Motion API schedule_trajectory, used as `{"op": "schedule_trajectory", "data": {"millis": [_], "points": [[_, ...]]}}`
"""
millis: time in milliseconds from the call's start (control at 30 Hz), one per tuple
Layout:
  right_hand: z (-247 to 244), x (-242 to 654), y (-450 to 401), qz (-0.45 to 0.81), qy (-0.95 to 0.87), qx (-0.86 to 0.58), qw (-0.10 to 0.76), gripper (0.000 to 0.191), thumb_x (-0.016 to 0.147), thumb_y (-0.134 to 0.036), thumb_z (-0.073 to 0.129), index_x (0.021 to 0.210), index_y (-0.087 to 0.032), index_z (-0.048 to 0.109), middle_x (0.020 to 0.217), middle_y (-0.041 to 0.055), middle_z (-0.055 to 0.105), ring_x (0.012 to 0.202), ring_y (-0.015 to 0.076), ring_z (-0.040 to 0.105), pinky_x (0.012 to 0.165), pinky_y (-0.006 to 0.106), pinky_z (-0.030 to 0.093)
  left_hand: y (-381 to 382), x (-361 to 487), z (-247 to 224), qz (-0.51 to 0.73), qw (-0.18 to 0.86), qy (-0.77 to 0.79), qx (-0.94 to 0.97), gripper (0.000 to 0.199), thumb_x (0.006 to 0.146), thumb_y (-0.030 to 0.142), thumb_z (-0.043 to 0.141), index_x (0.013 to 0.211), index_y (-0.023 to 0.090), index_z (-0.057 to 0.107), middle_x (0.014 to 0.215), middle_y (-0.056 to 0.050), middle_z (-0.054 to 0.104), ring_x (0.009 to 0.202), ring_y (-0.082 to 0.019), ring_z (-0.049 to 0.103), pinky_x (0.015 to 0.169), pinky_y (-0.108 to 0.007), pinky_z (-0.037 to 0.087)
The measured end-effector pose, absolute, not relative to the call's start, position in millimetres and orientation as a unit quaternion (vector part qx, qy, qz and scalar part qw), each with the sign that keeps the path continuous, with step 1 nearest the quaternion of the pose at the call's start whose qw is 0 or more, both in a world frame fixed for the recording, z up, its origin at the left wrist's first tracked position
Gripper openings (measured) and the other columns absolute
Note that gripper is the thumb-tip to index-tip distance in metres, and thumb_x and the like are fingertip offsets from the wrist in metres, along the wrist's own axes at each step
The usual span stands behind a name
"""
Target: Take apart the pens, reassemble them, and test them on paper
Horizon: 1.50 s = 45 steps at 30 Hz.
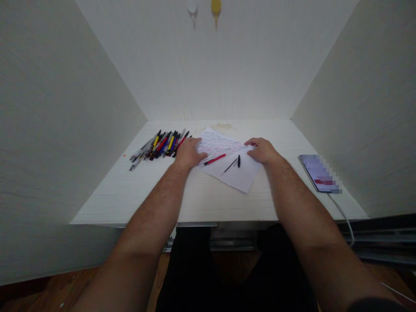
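Note:
A sheet of white paper (242, 180) lies slanted on the table, its far part covered with reddish and bluish pen strokes and its near part bare. My left hand (189, 152) rests at the paper's left edge, thumb and fingers apart. At the right edge, my right hand (262, 150) touches the paper with thumb and forefinger spread. Between them on the sheet lie a red pen (215, 159) with a black end, a thin dark pen refill (230, 166) and a short black pen part (239, 161). The other fingers of both hands are partly hidden.
A heap of pens (162, 144) in several colours lies left of my left hand. At the right stands a phone (316, 173), lying flat with a white cable (341, 212) running over the table (221, 212) edge. White walls close in three sides; two hooks (216, 8) hang above.

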State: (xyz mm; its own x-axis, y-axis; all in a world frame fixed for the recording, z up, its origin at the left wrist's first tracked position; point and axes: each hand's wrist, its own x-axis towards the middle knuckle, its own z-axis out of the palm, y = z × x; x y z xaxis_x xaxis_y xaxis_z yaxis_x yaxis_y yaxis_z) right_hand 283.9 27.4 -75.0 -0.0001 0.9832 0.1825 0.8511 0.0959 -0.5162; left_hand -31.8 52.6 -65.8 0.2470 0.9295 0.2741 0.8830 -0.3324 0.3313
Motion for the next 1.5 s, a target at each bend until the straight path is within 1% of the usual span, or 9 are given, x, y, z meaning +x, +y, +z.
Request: {"op": "schedule_trajectory", "data": {"millis": [200, 300, 367, 433, 500, 567, 667, 1033, 1500], "points": [[-71, 280, 25, 0.134, -0.67, -0.689, 0.242, 0.032, 0.067, -0.018, 0.071, 0.099, -0.019, 0.073, 0.098, 0.0069, 0.069, 0.088, 0.0198, 0.062, 0.083, 0.033, 0.048, 55, -32, -69, 0.212, 0.042, 0.588, 0.779, 0.073, 0.07, 0.049, 0.074, 0.134, 0.019, 0.057, 0.138, -0.014, 0.054, 0.13, -0.03, 0.047, 0.111, -0.039, 0.035], [-69, 278, 23, 0.109, -0.67, -0.693, 0.242, 0.033, 0.068, -0.019, 0.07, 0.1, -0.018, 0.073, 0.102, 0.0086, 0.068, 0.091, 0.0213, 0.061, 0.085, 0.035, 0.048, 51, -27, -67, 0.252, 0.021, 0.584, 0.772, 0.053, 0.076, 0.045, 0.07, 0.122, 0.019, 0.066, 0.135, -0.013, 0.056, 0.129, -0.031, 0.047, 0.112, -0.042, 0.032], [-67, 274, 22, 0.07, -0.679, -0.683, 0.26, 0.028, 0.071, -0.021, 0.067, 0.098, -0.02, 0.073, 0.105, 0.0092, 0.067, 0.097, 0.0232, 0.06, 0.089, 0.037, 0.046, 45, -22, -63, 0.29, 0.024, 0.563, 0.774, 0.036, 0.082, 0.04, 0.064, 0.111, 0.02, 0.071, 0.128, -0.01, 0.062, 0.123, -0.027, 0.052, 0.11, -0.041, 0.034], [-63, 269, 21, 0.041, -0.7, -0.659, 0.272, 0.021, 0.076, -0.025, 0.064, 0.093, -0.021, 0.074, 0.104, 0.0086, 0.068, 0.101, 0.0243, 0.059, 0.092, 0.039, 0.045, 37, -15, -59, 0.295, 0.066, 0.534, 0.79, 0.029, 0.085, 0.038, 0.059, 0.103, 0.02, 0.072, 0.112, -0.008, 0.069, 0.109, -0.023, 0.059, 0.101, -0.037, 0.042], [-59, 260, 18, 0.035, -0.723, -0.637, 0.264, 0.017, 0.079, -0.029, 0.063, 0.088, -0.022, 0.075, 0.1, 0.0075, 0.069, 0.098, 0.0238, 0.059, 0.09, 0.038, 0.045, 29, -7, -55, 0.261, 0.109, 0.519, 0.807, 0.028, 0.083, 0.041, 0.061, 0.098, 0.021, 0.073, 0.098, -0.007, 0.072, 0.094, -0.021, 0.063, 0.088, -0.035, 0.048], [-55, 251, 15, 0.04, -0.739, -0.627, 0.243, 0.016, 0.079, -0.029, 0.064, 0.085, -0.022, 0.076, 0.096, 0.0071, 0.069, 0.094, 0.0227, 0.06, 0.086, 0.036, 0.046, 24, -1, -54, 0.224, 0.127, 0.516, 0.817, 0.026, 0.079, 0.039, 0.065, 0.095, 0.021, 0.074, 0.091, -0.006, 0.072, 0.085, -0.02, 0.062, 0.079, -0.034, 0.048], [-53, 241, 12, 0.049, -0.755, -0.617, 0.216, 0.013, 0.077, -0.028, 0.066, 0.084, -0.023, 0.076, 0.095, 0.0059, 0.07, 0.093, 0.0219, 0.06, 0.085, 0.034, 0.045, 21, 4, -53, 0.196, 0.134, 0.518, 0.822, 0.024, 0.074, 0.035, 0.069, 0.094, 0.022, 0.074, 0.086, -0.005, 0.071, 0.08, -0.019, 0.061, 0.073, -0.033, 0.046], [-64, 233, 13, 0.061, -0.77, -0.602, 0.203, 0.014, 0.076, -0.027, 0.067, 0.086, -0.025, 0.076, 0.097, 0.0045, 0.071, 0.095, 0.0209, 0.06, 0.086, 0.035, 0.045, 23, 6, -56, 0.193, 0.14, 0.515, 0.824, 0.02, 0.075, 0.024, 0.065, 0.091, 0.02, 0.076, 0.086, -0.006, 0.072, 0.079, -0.02, 0.062, 0.075, -0.034, 0.048], [-59, 223, 10, 0.053, -0.769, -0.616, 0.161, 0.01, 0.077, -0.024, 0.06, 0.074, -0.022, 0.07, 0.086, 0.0043, 0.071, 0.082, 0.0189, 0.061, 0.071, 0.029, 0.043, 23, 7, -56, 0.188, 0.13, 0.511, 0.829, 0.02, 0.075, 0.022, 0.06, 0.087, 0.023, 0.076, 0.086, -0.005, 0.072, 0.078, -0.019, 0.061, 0.072, -0.032, 0.046]]}}
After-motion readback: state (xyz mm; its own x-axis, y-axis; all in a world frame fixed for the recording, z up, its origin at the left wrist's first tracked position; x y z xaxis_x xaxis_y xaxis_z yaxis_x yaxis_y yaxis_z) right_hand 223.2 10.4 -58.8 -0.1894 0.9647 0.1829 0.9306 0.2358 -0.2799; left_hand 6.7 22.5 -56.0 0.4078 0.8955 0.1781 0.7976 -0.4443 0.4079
